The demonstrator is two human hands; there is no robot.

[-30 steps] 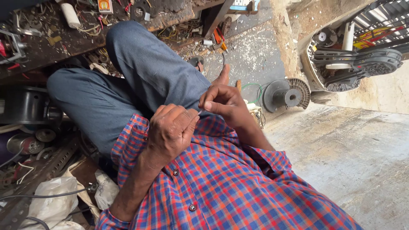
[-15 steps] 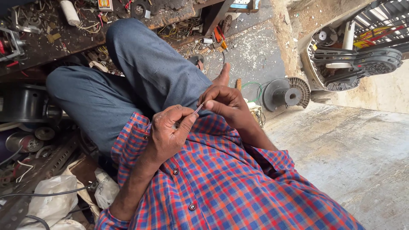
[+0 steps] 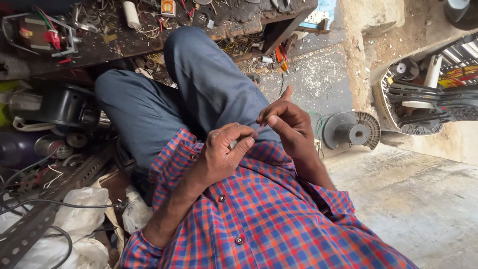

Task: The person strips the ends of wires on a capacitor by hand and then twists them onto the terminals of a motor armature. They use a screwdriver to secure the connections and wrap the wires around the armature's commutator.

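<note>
Left hand (image 3: 224,154) uncurled since earlier, both hands now pinching thin wire (image 3: 258,131) above blue-trousered lap (image 3: 209,94). Right hand (image 3: 289,124) grips its end. Fine wire could slip if pinch loosens.

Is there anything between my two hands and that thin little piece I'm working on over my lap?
Nothing visible is in the way. The left hand and the right hand both pinch the thin short strip directly, one at each end, above the blue trousers.
</note>
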